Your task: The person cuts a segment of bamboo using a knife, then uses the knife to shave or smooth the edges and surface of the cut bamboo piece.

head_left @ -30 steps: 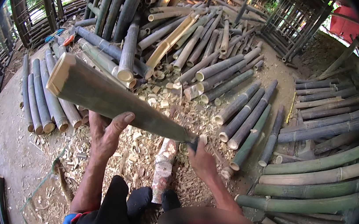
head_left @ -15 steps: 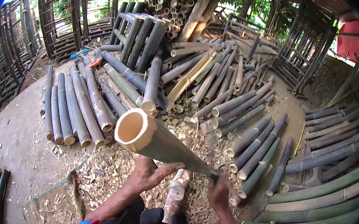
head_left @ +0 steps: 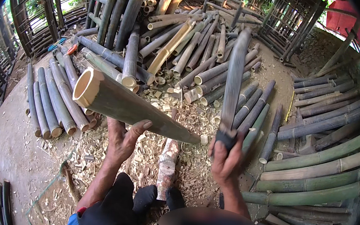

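A thick bamboo section (head_left: pixel 137 113) lies slanted across the middle, its hollow, pale-rimmed end raised at the left. My left hand (head_left: pixel 121 138) grips it from beneath, thumb along its near side and fingers partly hidden behind it. The narrow right end of the bamboo sits just above a short upright log (head_left: pixel 167 166); whether they touch, I cannot tell. In my right hand (head_left: pixel 226 160) is the dark handle of a machete, fingers wrapped round it. The machete's wide blade (head_left: pixel 235 79), slightly blurred, points up and away, apart from the bamboo.
Wood chips (head_left: pixel 138 170) cover the ground around my feet. Cut bamboo sections (head_left: pixel 56 103) lie in a row at left, with more bamboo (head_left: pixel 196 47) heaped ahead. Long green poles (head_left: pixel 314 181) are stacked at right. A bamboo frame (head_left: pixel 113 18) stands at the far left.
My right hand has risen, swinging the machete blade from beside the bamboo's narrow end to upright. The bamboo, still in my left hand, now appears further left and higher; the view has shifted too.
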A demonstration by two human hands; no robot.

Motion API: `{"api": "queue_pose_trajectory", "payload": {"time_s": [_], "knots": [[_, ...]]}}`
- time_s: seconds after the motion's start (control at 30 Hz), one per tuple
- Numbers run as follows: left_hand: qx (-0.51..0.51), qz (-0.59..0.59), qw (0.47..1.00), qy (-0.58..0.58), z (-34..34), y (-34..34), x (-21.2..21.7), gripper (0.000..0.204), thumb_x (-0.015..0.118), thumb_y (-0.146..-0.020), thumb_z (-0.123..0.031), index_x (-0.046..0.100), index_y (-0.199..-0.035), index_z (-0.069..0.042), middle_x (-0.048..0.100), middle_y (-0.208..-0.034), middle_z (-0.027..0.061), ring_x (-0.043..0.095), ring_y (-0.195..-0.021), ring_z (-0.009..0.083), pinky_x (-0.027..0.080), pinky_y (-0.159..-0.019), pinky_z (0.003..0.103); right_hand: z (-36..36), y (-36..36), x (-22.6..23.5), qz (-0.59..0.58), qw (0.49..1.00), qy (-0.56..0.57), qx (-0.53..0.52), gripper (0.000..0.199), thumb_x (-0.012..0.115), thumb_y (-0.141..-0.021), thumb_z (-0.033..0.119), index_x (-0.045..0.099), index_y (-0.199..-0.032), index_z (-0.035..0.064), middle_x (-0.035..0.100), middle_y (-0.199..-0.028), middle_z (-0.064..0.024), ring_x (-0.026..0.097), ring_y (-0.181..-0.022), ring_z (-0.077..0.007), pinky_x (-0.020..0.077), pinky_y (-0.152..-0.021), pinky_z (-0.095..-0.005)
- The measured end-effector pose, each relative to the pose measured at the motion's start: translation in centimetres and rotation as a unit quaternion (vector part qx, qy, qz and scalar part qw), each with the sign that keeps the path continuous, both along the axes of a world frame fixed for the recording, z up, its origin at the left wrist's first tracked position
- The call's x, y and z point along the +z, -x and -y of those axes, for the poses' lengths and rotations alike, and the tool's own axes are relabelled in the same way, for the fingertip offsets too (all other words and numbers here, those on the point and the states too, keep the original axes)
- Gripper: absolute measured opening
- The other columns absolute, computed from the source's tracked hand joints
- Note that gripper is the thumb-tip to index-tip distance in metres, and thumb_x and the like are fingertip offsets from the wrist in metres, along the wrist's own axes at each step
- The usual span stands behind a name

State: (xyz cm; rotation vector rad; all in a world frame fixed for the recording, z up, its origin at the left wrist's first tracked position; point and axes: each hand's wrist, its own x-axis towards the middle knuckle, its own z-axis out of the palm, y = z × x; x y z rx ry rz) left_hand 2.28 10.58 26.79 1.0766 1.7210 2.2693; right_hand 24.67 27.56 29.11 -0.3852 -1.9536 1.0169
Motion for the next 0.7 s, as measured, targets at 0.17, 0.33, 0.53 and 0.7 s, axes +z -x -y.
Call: {"api": "queue_pose_trajectory", "payload": {"time_s": [0.17,0.33,0.53,0.7], "knots": [[-0.029,0.003,1.000,0.011,-1.0,-0.4,0.6,0.073,0.087,-0.091,-0.014,0.042,-0.146,0.001,0.060,-0.132,0.0167,0.063,-0.121,0.0258,0.055,-0.104,0.041,-6.0,-2.3,-14.7,0.470,0.877,0.014,-0.104,0.042,0.056,-0.108,0.035,0.047,-0.130,0.0003,0.072,-0.089,-0.0269,0.074,-0.086,-0.0456,0.0571,-0.066,-0.0514],[-0.025,0.041,0.999,-0.006,1.5,-0.1,-0.6,0.064,0.086,-0.092,-0.009,0.046,-0.141,0.001,0.061,-0.131,0.0183,0.065,-0.119,0.0256,0.057,-0.101,0.040,-2.7,-0.6,-9.0,0.379,0.924,0.020,-0.056,0.045,0.055,-0.109,0.040,0.048,-0.129,0.0002,0.073,-0.084,-0.0248,0.073,-0.082,-0.0510,0.0566,-0.068,-0.0579],[0.021,0.052,0.998,-0.030,0.4,-0.6,-0.2,0.063,0.086,-0.091,-0.007,0.047,-0.140,0.001,0.064,-0.126,0.0157,0.065,-0.117,0.0255,0.057,-0.101,0.041,-1.4,-1.2,-12.3,0.462,0.883,0.021,-0.081,0.045,0.056,-0.108,0.037,0.051,-0.127,-0.0047,0.074,-0.088,-0.0282,0.075,-0.086,-0.0502,0.0564,-0.073,-0.0622],[0.015,0.126,0.991,-0.031,2.7,2.8,-3.4,0.064,0.081,-0.089,-0.006,0.050,-0.145,0.000,0.062,-0.136,0.0144,0.059,-0.129,0.0263,0.043,-0.116,0.043,-7.6,-8.5,-23.1,0.503,0.834,0.076,-0.214,0.052,0.057,-0.106,0.039,0.053,-0.130,-0.0065,0.071,-0.106,-0.0370,0.070,-0.103,-0.0536,0.0544,-0.086,-0.0619]]}}
